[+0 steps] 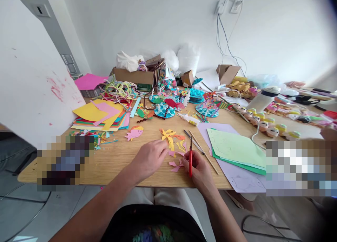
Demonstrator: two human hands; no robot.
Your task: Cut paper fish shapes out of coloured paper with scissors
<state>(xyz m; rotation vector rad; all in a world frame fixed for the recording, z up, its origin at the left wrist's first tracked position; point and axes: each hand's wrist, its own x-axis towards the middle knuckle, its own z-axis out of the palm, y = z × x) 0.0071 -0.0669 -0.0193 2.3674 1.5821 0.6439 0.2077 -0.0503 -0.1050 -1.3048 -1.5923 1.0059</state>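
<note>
My right hand (198, 168) grips a pair of scissors (190, 161) with red handles, blades pointing away from me. Just left of it, my left hand (151, 158) hovers low by the paper scraps with its fingers curled together; its fingertips are partly hidden, and I cannot make out anything in them. Yellow paper scraps (168, 135) lie in a loose heap beyond it. Pink paper scraps (175, 166) are scattered between the two hands. A pink and yellow paper fish (134, 132) rests on the wooden table (118, 168) farther left.
Colored paper sheets (100, 112) are stacked at left. Green sheets (234, 147) lie on a purple sheet (242, 182) at right. A wooden stick (207, 158) and a pen (194, 141) lie beside the scissors. A glue bottle (191, 119) and decorated paper discs (164, 110) sit farther back.
</note>
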